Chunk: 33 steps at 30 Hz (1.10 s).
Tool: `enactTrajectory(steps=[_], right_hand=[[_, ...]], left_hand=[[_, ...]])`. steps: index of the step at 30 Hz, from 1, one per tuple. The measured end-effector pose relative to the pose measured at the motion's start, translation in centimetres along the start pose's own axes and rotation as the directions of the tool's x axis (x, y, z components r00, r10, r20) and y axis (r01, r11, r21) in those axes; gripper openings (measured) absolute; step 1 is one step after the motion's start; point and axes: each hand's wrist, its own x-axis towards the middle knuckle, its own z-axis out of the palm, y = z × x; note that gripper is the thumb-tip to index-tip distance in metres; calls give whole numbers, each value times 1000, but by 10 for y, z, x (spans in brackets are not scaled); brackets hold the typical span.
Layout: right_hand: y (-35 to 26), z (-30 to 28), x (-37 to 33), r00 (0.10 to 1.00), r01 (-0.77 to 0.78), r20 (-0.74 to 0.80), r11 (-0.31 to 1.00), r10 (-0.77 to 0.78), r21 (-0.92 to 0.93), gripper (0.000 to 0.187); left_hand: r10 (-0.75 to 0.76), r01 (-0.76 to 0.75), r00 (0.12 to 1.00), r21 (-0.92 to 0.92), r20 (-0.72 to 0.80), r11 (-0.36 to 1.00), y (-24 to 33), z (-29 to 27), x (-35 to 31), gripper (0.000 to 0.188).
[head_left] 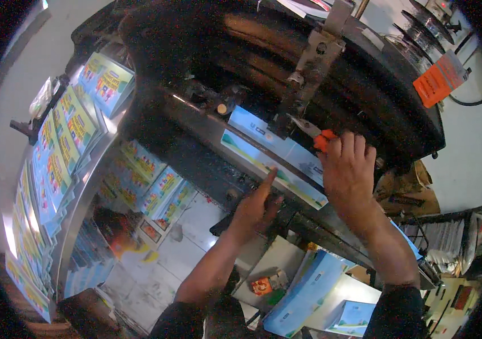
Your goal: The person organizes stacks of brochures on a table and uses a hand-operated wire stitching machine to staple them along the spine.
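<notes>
A blue printed booklet cover (263,159) lies spread across the bar of a large dark machine (359,73), with a dark strip running along its middle. My right hand (348,161) is closed around the orange handles of a pair of pliers (311,129). The metal jaws point left, right beside the lower end of the machine's upright metal head (311,68). Below the cover, my left hand (254,206) has its index finger stretched to the cover's near edge and the other fingers loosely bent. Nothing shows in that hand.
Several overlapping printed booklets (60,152) line a curved metal table (91,175) at left. More blue sheets (306,294) lie below my arms. Wire spools (422,31) and an orange tag (439,79) are at the upper right. Printed stacks (161,186) sit near the floor.
</notes>
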Motion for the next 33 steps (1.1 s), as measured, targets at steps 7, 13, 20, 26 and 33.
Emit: enactTrajectory(steps=[7,13,20,26,33], right_hand=[[-3,1,-1,998,-41,-56,999,39,-33,22],[-5,1,-2,998,-50,-32,999,51,15,22],[-2,-2,-1,998,-7,-65,999,9,35,17],[-3,-6,0,999,-12,-48,999,14,35,14],[-5,-4,0,998,-38,-54,999,38,13,16]], left_hand=[[-5,4,996,15,86,1000,34,5,69,83],[-16,16,1000,43,-5,999,41,15,86,91],[-132,132,991,55,3,990,44,23,88,92],[-153,153,988,-16,-14,988,44,28,83,93],[-83,75,995,118,61,990,25,33,80,94]])
